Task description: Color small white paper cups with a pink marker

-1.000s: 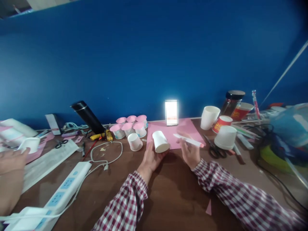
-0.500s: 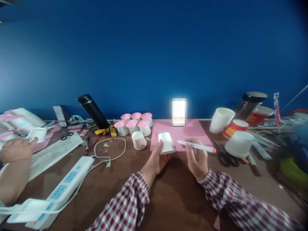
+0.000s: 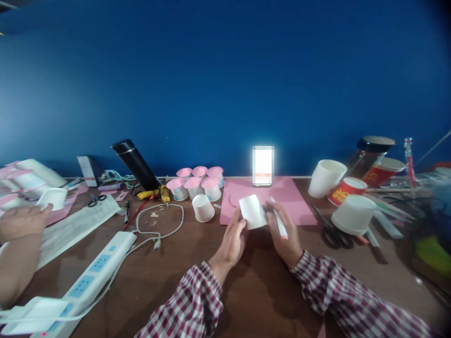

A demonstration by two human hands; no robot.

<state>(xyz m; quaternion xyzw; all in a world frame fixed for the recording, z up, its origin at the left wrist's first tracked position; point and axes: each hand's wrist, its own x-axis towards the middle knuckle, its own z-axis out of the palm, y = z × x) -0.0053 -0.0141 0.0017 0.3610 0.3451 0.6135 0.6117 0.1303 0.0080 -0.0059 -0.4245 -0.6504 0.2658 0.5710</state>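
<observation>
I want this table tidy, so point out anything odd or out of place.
Pale scraps lie loose inside the loop of the white cable, looking like stray litter. No spill shows.

Yellow lettering (image 3: 341, 195) on red cups (image 3: 355, 185), unreadable.

Cups (image 3: 252, 213), markers (image 3: 281, 226) and 2 scissors (image 3: 329, 227) suggest a craft workspace (image 3: 260, 293) (shared).

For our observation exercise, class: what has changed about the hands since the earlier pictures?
The left hand has moved the white cup rightward, closing the gap to the right hand. The marker there has swung, its red end now toward the person. Nothing was let go; the pink-topped cups stayed put.
</observation>
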